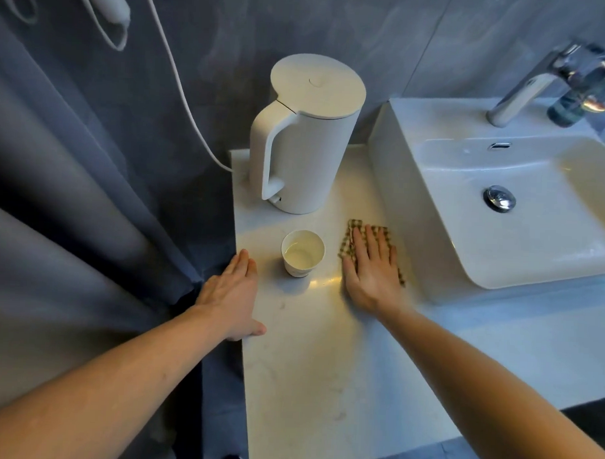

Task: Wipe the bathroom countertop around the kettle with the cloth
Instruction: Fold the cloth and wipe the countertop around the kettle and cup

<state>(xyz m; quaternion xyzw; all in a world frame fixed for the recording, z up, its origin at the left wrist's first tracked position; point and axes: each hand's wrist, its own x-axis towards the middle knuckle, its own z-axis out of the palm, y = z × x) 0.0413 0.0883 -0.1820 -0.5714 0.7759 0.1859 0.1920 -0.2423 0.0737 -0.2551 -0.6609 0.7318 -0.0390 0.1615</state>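
Observation:
A tall white kettle stands at the back of the pale countertop, its handle facing left. A brown checked cloth lies flat in front of the kettle, to its right. My right hand presses on the cloth with straight fingers and covers most of it. My left hand rests flat on the counter's left edge, fingers straight, holding nothing.
A white paper cup with a little liquid stands between my hands. The white basin with its chrome tap rises right of the cloth. A grey curtain hangs left of the counter. The kettle's cord runs up the wall.

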